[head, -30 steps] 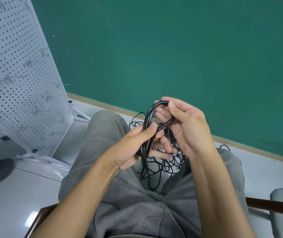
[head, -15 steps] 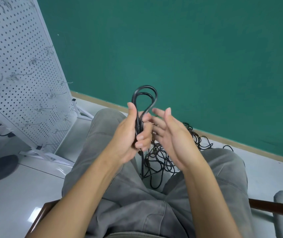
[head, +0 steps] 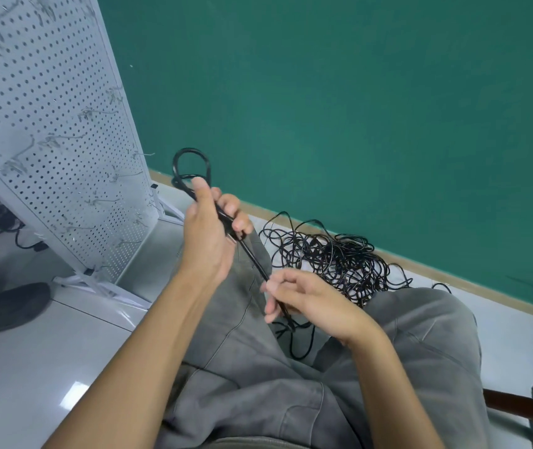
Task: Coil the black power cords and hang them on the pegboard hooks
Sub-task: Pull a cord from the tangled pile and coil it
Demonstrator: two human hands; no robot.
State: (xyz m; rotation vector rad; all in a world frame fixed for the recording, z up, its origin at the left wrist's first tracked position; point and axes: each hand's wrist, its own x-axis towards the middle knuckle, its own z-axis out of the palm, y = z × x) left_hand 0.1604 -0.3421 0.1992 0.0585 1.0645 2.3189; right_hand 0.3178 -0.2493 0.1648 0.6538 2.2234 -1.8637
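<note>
My left hand (head: pixel 208 234) grips a folded black power cord (head: pixel 190 163), whose loops stick up above my thumb. The cord's strands run down and to the right from that fist into my right hand (head: pixel 304 299), which pinches them lower down over my lap. A tangled pile of black cords (head: pixel 333 257) lies on the floor beyond my knees, by the green wall. The white pegboard (head: pixel 48 124) stands at the left with several bare metal hooks (head: pixel 96 111).
I sit on a chair with a wooden arm (head: pixel 517 406) at the lower right. The pegboard's white feet (head: pixel 103 286) rest on the glossy grey floor. A dark shoe (head: pixel 6 306) and a black cable (head: pixel 28 244) lie at the far left.
My right hand dropped from beside the loop and took hold of the cord lower down. My left hand lifted the loop up and to the left. The camera tilted, showing more of the pile.
</note>
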